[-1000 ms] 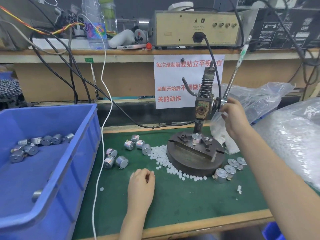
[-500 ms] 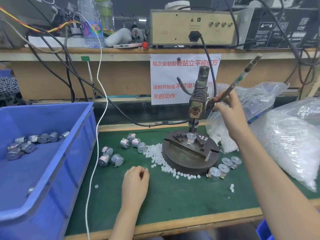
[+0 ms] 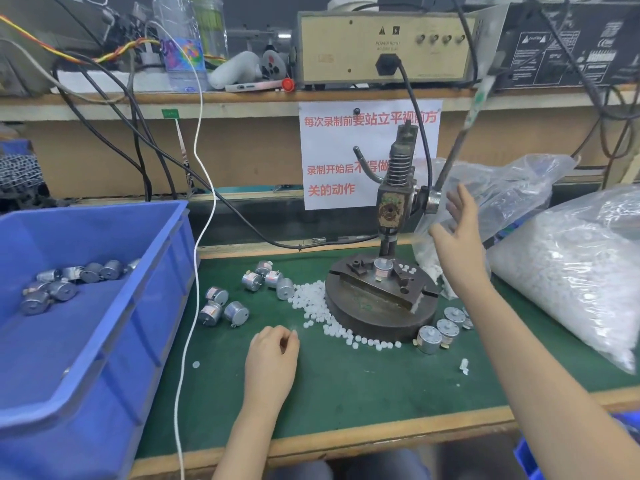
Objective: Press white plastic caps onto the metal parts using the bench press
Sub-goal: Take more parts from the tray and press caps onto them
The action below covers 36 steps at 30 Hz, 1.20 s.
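The bench press [image 3: 393, 209] stands on a round dark base [image 3: 377, 313] on the green mat. A small metal part [image 3: 382, 266] sits in the fixture under the raised ram. The press lever [image 3: 460, 133] points up and to the right. My right hand [image 3: 459, 233] is just right of the press, fingers spread, off the lever. My left hand [image 3: 272, 356] rests on the mat with fingers loosely curled, holding nothing visible. Loose white caps [image 3: 313, 301] lie left of the base. Several metal parts [image 3: 221, 306] lie on the mat at left, others [image 3: 440, 329] at the base's right.
A blue bin [image 3: 114, 327] at left holds several metal parts. Two clear bags of white caps [image 3: 571, 271] lie at right. A white cable [image 3: 188, 306] runs down the mat's left side. The back shelf carries equipment and cables. A paper notice [image 3: 346, 157] hangs behind the press.
My right hand has let go of the lever, which swung back up; the ram rose off the metal part. My left hand has stayed on the mat.
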Each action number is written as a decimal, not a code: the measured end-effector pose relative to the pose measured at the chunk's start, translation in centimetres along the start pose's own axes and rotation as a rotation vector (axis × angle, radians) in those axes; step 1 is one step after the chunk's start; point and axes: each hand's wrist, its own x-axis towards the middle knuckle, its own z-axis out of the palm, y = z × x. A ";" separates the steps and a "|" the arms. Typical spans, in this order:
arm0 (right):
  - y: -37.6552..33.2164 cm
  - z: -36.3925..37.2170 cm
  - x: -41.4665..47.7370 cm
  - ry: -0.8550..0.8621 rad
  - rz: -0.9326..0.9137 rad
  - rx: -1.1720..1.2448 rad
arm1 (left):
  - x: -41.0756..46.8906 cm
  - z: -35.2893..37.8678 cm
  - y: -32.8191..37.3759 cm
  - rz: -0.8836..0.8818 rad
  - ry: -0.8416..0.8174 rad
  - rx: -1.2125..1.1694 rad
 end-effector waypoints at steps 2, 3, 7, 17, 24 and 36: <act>1.4 0.8 -1.4 0.002 0.130 -0.099 | -0.1 0.0 -0.1 0.000 -0.007 0.002; 2.1 1.4 -2.0 -0.025 0.174 -0.175 | -0.1 0.1 -0.1 0.003 -0.003 0.002; 3.5 3.9 -3.5 -0.157 0.164 -0.382 | -0.1 0.3 -0.2 0.046 0.005 0.024; 3.5 4.6 -4.6 -0.309 -0.135 -0.659 | -0.4 1.5 -0.2 0.347 -0.253 0.497; 3.2 2.5 -10.2 -0.311 -0.152 -0.519 | -0.3 1.7 -0.3 0.338 -0.289 0.519; 4.7 -1.7 -12.9 -0.358 -0.143 -0.893 | -0.1 1.6 -0.6 0.229 -0.088 0.487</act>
